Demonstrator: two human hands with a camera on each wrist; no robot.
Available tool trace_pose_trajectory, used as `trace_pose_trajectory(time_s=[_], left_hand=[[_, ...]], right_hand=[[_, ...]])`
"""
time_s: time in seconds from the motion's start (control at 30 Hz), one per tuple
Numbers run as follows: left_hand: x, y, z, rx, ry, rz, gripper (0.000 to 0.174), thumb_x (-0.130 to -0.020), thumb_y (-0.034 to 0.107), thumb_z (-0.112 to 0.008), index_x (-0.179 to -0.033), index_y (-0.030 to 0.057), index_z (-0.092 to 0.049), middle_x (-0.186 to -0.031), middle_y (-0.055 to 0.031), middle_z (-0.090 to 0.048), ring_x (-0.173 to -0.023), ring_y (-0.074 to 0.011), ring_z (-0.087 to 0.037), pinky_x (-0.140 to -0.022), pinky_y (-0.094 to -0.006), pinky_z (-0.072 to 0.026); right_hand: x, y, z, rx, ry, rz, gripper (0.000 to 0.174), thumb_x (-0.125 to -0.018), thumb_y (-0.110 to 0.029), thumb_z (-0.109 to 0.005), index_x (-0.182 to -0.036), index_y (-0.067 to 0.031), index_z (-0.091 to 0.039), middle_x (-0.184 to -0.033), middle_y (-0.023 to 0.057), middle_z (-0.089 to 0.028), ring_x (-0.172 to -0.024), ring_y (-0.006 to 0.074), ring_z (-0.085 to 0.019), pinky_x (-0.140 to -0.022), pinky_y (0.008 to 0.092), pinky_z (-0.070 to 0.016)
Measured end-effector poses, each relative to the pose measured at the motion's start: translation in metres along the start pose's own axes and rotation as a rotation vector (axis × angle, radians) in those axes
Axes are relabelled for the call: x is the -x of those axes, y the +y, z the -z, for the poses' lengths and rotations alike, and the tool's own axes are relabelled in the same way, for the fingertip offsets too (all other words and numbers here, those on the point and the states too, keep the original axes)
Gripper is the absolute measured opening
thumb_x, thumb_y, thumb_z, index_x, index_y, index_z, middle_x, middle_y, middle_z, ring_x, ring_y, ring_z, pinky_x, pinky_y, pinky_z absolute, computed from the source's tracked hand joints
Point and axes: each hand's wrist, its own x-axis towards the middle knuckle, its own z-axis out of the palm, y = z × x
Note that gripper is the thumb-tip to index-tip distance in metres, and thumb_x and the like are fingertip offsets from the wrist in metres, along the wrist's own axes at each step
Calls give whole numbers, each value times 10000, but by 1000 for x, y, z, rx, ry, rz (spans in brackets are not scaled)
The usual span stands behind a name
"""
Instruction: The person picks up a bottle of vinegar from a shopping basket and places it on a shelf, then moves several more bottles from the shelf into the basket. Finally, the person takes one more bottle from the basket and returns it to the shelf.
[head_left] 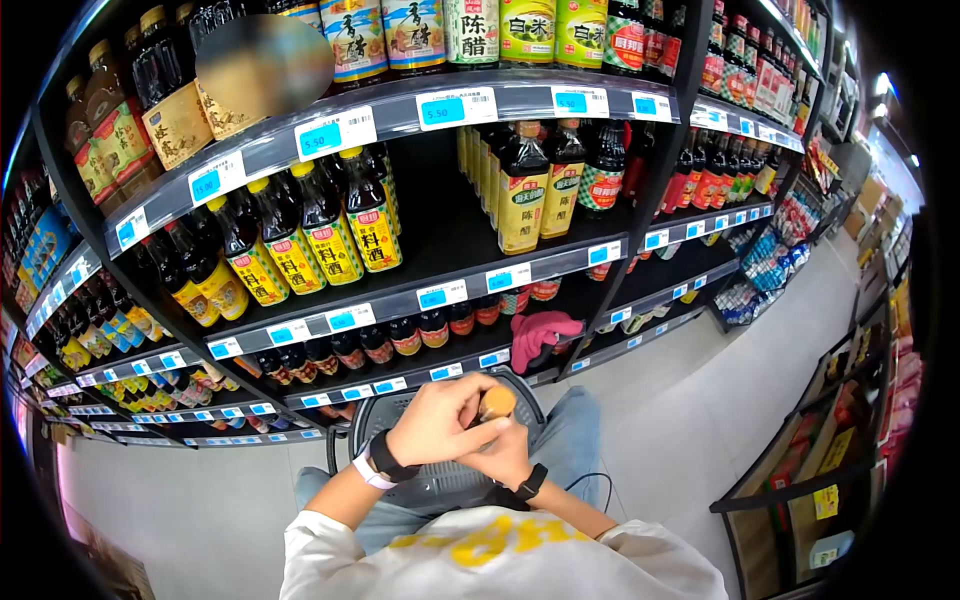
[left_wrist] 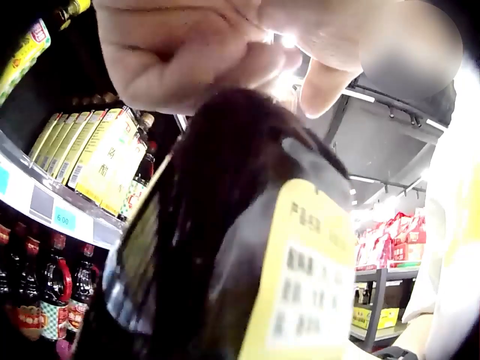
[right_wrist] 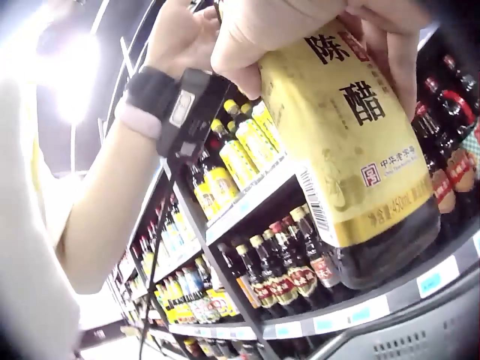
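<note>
A dark vinegar bottle (right_wrist: 360,165) with a yellow label and a tan cap (head_left: 497,402) is held in front of the body, above a grey basket (head_left: 425,480). My right hand (head_left: 503,458) grips the bottle around its upper body, below the cap. In the right wrist view, the label faces the camera and the dark base tilts down to the right. My left hand (head_left: 440,420) is at the bottle's top, thumb and fingers around the cap. The left wrist view shows its curled fingers (left_wrist: 180,60) over the bottle's dark shoulder.
Shelves ahead hold yellow-labelled cooking wine bottles (head_left: 325,235) and similar vinegar bottles (head_left: 522,195). A pink cloth-like item (head_left: 542,340) hangs by the lower shelf edge. Another rack (head_left: 830,450) stands at the right, across the tiled floor (head_left: 670,430). A black cable (head_left: 600,478) is beside the right leg.
</note>
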Motion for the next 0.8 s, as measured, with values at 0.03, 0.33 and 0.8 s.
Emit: trace_pose_trajectory(time_s=[0.03, 0.33, 0.8], left_hand=[[1, 2, 3, 170, -30, 46, 226, -768, 128, -692, -950, 30, -602, -683, -42, -572, -607, -155, -579, -576, -249, -454], [-1, -122, 67, -757, 579, -222, 472, -667, 44, -724, -1099, 20, -534, -1189, -184, -500, -1147, -384, -466, -974, -452, -382], [-32, -219, 57, -1009, 791, -142, 686, -552, 109, -730, -1194, 80, -490, -1145, -119, -489, -1123, -319, -464, -1050, -473, -321]], right_hand=[[-1, -4, 5, -43, 19, -29, 728, -537, -286, -863, -1116, -16, -512, -926, 150, -667, -834, 295, -677, -721, 379, -541], [-98, -21, 109, -323, 372, 124, 453, -660, 5, -783, -1027, 17, -519, -887, 58, -612, -745, 144, -612, -680, 298, -534], [-246, 3, 161, 79, 766, 410, 586, -631, -129, -843, -1061, 10, -470, -877, 86, -628, -770, 183, -611, -729, 312, -501]])
